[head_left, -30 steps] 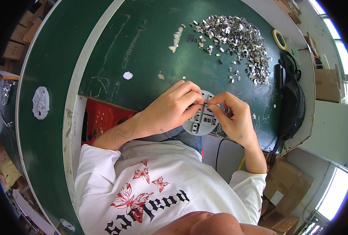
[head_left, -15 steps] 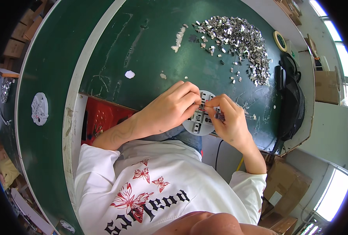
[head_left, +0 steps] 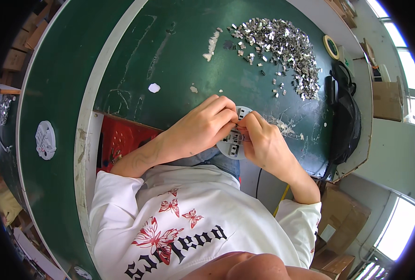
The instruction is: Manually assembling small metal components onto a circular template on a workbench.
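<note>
A round light-grey plastic disc point(head_left: 225, 150) with raised slots and dark and metallic inserts lies at the table's near edge, partly covered by both hands. My left hand point(head_left: 212, 120) reaches over its left side, fingers closed in a pinch near the upper middle. Against those fingertips, from the right, comes my right hand point(head_left: 266, 142), its thumb and fingers also pinched together over the disc. Whatever sits between the fingertips is too small and hidden to make out.
A heap of small shiny metal clips point(head_left: 289, 46) spreads over the far right of the green table point(head_left: 179, 60). Beside it are a tape roll point(head_left: 330, 47) and a black mesh bag point(head_left: 347, 126). Another grey disc point(head_left: 46, 140) rests at far left. A red bin point(head_left: 121, 140) sits below the left forearm.
My right hand has shifted slightly left and turned over the disc, covering more of it. A dark stubby piece seen under its fingers before is now hidden. The left hand barely moved.
</note>
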{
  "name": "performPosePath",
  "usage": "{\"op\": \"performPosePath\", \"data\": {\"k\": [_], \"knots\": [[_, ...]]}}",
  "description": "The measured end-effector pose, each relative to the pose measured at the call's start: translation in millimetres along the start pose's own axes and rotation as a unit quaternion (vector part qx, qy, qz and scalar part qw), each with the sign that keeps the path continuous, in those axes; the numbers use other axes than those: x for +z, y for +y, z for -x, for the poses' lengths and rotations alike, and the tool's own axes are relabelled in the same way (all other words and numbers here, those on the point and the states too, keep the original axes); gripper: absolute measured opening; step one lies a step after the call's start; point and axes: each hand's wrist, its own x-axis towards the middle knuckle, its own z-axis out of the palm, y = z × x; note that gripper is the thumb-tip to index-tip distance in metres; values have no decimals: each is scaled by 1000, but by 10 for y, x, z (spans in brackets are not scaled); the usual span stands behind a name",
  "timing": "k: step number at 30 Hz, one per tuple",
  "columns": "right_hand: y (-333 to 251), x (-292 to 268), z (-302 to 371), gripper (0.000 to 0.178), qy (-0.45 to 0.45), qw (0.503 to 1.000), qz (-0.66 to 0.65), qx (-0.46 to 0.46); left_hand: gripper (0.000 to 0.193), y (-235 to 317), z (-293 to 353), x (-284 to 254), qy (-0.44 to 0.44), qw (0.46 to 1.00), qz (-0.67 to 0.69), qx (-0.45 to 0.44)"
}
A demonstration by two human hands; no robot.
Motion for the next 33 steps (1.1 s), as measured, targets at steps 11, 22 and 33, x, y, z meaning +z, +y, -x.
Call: {"op": "performPosePath", "data": {"k": [11,22,33], "knots": [[48,-212,-126,39,192,843,-502,27,95,49,103,-42,-85,996,-6,-35],[103,66,-283,53,193,733,-649,-66,108,47,134,67,-116,991,-55,-49],[107,89,-342,44,169,782,-595,-71,105,31,114,56,-107,992,-51,-36]]}}
